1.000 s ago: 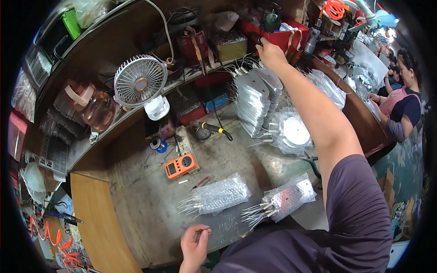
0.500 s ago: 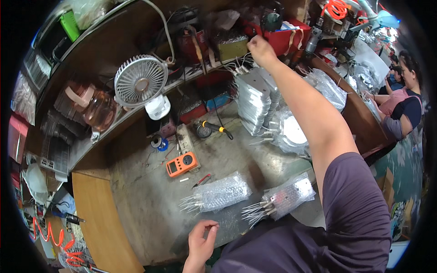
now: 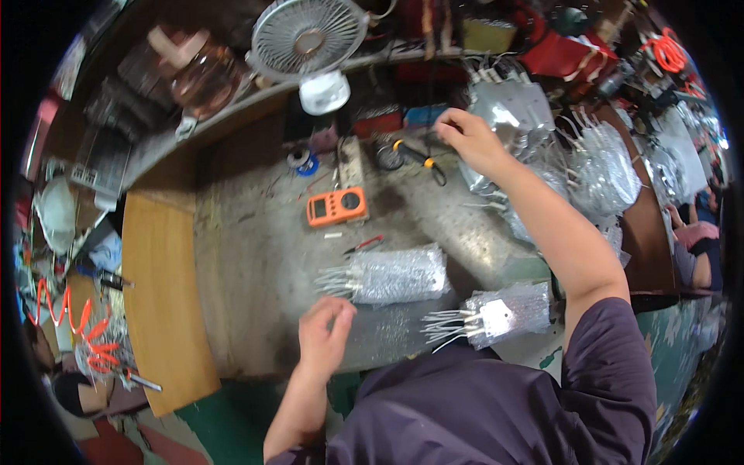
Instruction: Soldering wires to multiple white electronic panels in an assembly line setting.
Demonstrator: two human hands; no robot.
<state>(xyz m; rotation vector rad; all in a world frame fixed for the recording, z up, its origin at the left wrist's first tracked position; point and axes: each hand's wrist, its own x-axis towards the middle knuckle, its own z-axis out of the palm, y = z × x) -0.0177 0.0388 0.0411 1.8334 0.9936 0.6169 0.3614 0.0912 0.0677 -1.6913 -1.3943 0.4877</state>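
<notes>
My left hand (image 3: 324,337) hovers at the near edge of the worktable, fingers loosely curled and thumb apart, with nothing seen in it. Just beyond it are the white wire ends of a bubble-wrapped bundle (image 3: 399,275). A second wrapped bundle (image 3: 511,316), with a silvery plate showing, lies at the near edge to its right. My right hand (image 3: 469,141) is stretched forward above the table with its fingers bent closed; whatever they hold, if anything, is hidden. Beside it stands a stack of silvery flat plates (image 3: 515,108) with white wires, partly behind the hand.
An orange multimeter (image 3: 335,207), red-handled snips (image 3: 363,245), a yellow-black tool (image 3: 418,161) and a blue solder spool (image 3: 303,161) lie on the table. A white fan (image 3: 310,39) stands on the back shelf. Wrapped bundles (image 3: 604,167) crowd the right side.
My right hand has drawn back from the shelf bins toward the plates. My left hand has shifted toward the nearer wires. The whole view has turned and tilted down.
</notes>
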